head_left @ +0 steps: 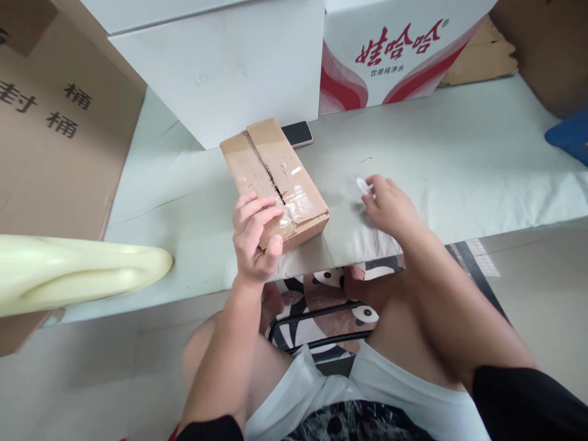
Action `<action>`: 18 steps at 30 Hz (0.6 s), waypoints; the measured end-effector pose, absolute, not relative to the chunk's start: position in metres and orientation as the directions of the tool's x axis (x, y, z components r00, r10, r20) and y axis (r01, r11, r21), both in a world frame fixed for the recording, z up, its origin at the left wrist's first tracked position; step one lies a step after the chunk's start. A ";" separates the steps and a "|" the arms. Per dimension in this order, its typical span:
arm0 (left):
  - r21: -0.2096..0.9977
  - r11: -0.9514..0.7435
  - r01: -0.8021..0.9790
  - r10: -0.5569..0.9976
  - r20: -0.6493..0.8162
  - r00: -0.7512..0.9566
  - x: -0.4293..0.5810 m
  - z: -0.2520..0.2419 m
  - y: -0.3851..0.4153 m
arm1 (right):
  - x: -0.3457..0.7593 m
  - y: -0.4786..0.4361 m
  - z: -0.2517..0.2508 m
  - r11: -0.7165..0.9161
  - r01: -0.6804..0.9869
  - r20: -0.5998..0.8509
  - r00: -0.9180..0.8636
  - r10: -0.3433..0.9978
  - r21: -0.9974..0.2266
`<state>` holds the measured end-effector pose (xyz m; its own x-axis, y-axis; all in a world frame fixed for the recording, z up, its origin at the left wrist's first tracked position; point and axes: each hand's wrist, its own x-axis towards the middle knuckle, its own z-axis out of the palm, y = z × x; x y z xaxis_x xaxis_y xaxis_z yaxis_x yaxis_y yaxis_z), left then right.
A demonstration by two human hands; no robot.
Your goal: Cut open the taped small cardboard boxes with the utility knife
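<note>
The left hand [255,236] curls around the near end of the brown box [275,174], which lies on the table [459,165]. Just beside it, the right hand [389,207] pinches a small white thing [362,184]. A phone [297,133] lies behind the box.

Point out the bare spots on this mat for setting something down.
Widest bare stretch: right of the right hand, up to the blue thing. Another lies left of the small box, toward the brown carton. Crowded behind it, around the phone.
</note>
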<state>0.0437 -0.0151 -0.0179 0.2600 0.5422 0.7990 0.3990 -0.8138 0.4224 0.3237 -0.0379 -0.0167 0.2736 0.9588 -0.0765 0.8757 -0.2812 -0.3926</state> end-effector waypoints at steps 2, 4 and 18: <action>0.426 -0.814 0.394 0.542 0.802 0.253 0.045 -0.019 -0.016 | 0.323 -0.036 -0.013 -0.186 0.775 0.093 0.301 0.949 -0.604; 0.429 -0.812 0.396 0.544 0.801 0.248 0.047 -0.019 -0.016 | 0.319 -0.035 -0.005 -0.013 0.639 0.233 0.300 0.925 -0.769; 0.342 -0.823 0.453 0.496 0.822 0.279 0.052 -0.017 -0.034 | 0.265 -0.087 0.063 0.385 0.470 0.558 0.311 0.770 -0.794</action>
